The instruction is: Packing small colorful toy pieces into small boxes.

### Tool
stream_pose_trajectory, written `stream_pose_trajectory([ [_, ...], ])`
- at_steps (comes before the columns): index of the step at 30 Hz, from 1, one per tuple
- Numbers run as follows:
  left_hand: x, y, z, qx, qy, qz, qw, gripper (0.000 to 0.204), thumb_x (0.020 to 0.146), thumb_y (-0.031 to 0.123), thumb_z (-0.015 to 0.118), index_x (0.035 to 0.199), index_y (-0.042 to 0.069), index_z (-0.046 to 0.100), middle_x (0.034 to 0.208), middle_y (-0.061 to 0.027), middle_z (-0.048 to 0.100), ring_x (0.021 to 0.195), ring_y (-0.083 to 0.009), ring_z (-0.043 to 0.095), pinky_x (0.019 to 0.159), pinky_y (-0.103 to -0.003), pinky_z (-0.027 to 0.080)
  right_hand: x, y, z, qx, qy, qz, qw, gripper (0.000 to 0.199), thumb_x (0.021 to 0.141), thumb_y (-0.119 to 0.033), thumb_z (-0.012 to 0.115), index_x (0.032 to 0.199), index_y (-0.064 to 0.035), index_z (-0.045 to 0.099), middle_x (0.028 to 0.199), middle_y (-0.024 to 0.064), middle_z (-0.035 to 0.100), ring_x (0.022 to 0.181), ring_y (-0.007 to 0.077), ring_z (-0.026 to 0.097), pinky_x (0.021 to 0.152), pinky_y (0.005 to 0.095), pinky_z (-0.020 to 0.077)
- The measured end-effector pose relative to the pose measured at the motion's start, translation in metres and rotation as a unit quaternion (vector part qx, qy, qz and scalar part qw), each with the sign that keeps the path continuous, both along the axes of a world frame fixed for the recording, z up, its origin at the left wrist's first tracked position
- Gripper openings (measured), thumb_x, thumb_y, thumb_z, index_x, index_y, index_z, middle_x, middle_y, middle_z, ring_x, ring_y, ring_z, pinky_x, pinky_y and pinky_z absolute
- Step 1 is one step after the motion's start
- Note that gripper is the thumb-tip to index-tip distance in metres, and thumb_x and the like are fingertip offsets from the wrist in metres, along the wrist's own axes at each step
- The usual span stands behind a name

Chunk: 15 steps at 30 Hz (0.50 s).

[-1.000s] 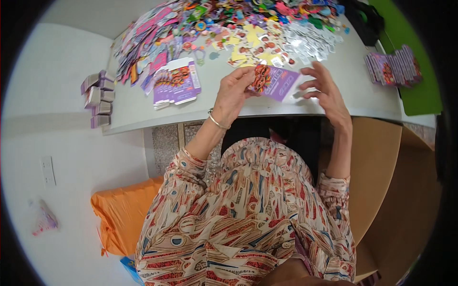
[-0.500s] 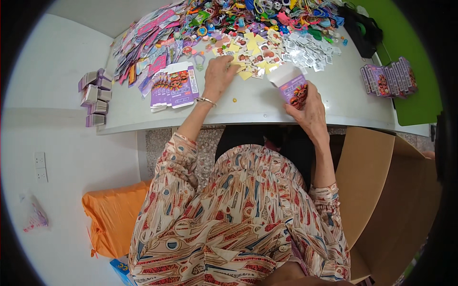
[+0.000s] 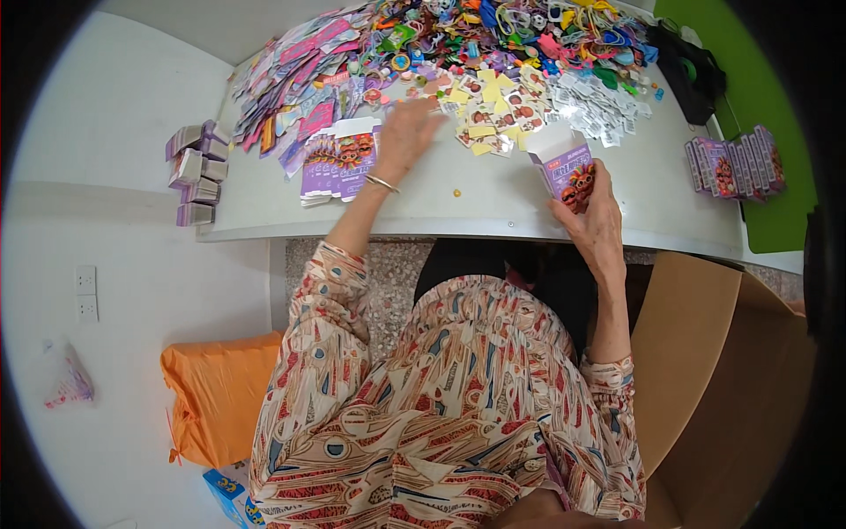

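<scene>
A small purple printed carton point(image 3: 565, 174) with its white top flap standing open is in my right hand point(image 3: 597, 225), its fingers wrapped round the right side. The carton is held just above the table's near part. My left hand point(image 3: 407, 141) hovers over the table between a stack of flat purple cartons point(image 3: 328, 169) and a spread of yellow-backed picture cards point(image 3: 487, 113). Motion smears its fingers, so I cannot make out whether they hold anything. Small plastic trinkets point(image 3: 401, 63) lie just beyond that hand.
Colourful packets point(image 3: 286, 75) heap at the far left, small white printed slips point(image 3: 592, 108) at the right. Filled purple cartons point(image 3: 733, 166) stand in a row near the right edge, beside a black tape dispenser point(image 3: 690, 75). An open cardboard box point(image 3: 683, 339) stands below the table's right side.
The whole view has shifted a little. My left hand has drawn left, away from the picture cards. The carton stays in my right hand, with its printed front turned slightly more into view.
</scene>
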<state>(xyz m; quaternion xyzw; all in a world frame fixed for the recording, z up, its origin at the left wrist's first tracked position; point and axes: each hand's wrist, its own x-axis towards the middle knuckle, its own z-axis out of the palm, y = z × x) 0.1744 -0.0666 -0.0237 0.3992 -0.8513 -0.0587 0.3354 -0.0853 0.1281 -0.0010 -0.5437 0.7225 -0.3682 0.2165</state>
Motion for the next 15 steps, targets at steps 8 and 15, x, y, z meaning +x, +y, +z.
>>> stream_pose_trajectory([
  [8,0.116,-0.097,0.021,0.045,-0.137,0.228,0.963,0.032,0.076,0.035,0.070,0.088,0.006,0.072,0.086,-0.0171,0.070,0.081,-0.0347,0.066,0.074,-0.043,0.052,0.015,0.000,0.000,-0.022,0.100,0.029,0.994,0.073,0.078,-0.016,0.073,0.136,0.0028,0.034,0.111,0.0248,0.054,0.096,0.0402,0.054,0.083,0.0458,0.0462],
  [15,0.127,-0.120,0.029,0.190,-0.366,0.274,0.869,0.056,0.066,0.044,0.075,0.096,-0.003,0.068,0.102,-0.0270,0.066,0.095,-0.0378,0.066,0.083,-0.046,0.053,0.020,0.003,-0.002,-0.007,0.145,0.026,0.989,0.075,0.077,-0.008,0.072,0.138,-0.0006,0.029,0.117,0.0237,0.051,0.100,0.0422,0.052,0.084,0.0482,0.0455],
])
